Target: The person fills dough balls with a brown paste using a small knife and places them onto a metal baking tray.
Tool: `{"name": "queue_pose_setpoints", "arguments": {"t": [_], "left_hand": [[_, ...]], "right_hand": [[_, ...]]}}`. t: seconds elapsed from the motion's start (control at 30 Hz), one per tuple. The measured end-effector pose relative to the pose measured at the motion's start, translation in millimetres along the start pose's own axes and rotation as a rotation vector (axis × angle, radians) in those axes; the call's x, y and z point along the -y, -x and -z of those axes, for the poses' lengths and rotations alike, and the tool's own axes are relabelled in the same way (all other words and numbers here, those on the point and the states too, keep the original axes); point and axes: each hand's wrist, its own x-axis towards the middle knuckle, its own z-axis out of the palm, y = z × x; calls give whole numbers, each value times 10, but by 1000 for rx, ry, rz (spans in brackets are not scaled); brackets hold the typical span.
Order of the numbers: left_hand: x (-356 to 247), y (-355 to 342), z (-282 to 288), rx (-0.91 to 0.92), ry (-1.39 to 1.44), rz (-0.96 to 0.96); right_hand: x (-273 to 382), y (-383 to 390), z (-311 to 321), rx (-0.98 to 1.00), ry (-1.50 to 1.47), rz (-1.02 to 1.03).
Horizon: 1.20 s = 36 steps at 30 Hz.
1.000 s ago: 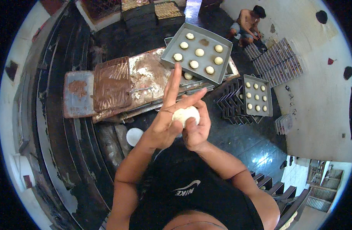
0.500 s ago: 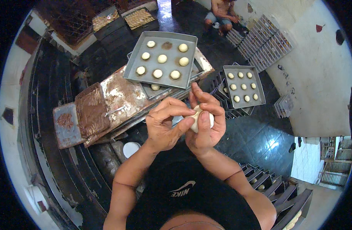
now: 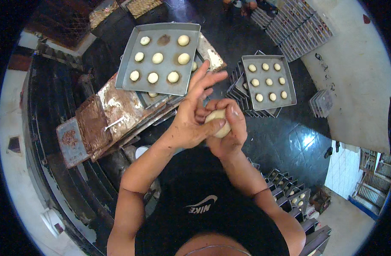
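Note:
A pale dough ball (image 3: 221, 129) rests in my right hand (image 3: 233, 134), whose fingers curl round it. My left hand (image 3: 191, 117) has its fingers stretched out and apart, pointing away from me, while its thumb presses on the dough. Beyond my hands, to the left, a grey metal baking tray (image 3: 121, 68) bears several round dough balls, with a brown stain at its far edge where no ball sits. That tray lies over another one on a worn tabletop. A slab of brown filling (image 3: 92, 123) and a metal scraper (image 3: 115, 123) lie on the tabletop.
Another tray of dough balls (image 3: 292, 85) tops a stack at the right. Stacked crates (image 3: 297, 32) stand by the wall, near a seated person's legs. More trays with dough (image 3: 285, 181) are stacked close to my right elbow. A white bucket (image 3: 141, 151) stands near my left forearm.
My left fingers have lifted off the dough and straightened, leaving the thumb on it. My right fingers have closed further round the ball. The whole view has shifted slightly.

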Motion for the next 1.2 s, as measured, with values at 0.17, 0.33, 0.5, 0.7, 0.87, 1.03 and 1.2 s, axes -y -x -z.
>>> {"name": "queue_pose_setpoints", "arguments": {"t": [0.17,0.33,0.5,0.7,0.87,1.03,1.2], "left_hand": [[219,-22,113,-336,-18,-216],[134,-311,352,-290,-356,-220],[133,-697,822,-303,-292,-262],[38,-1100,1246,-246,-266,-340],[125,-1353,1427,-115,-573,-499],[208,-1634,1246,30,-37,-108],[384,-1618,885,74,521,229]], "right_hand": [[-35,-452,-123,3,304,336],[-197,-943,-224,58,724,561],[-439,-1478,-389,172,994,747],[-723,-1935,-754,-147,446,369],[-651,-2030,-688,-204,412,207],[-370,-2029,-295,133,354,289],[-135,-1935,-26,-23,58,47]]}}
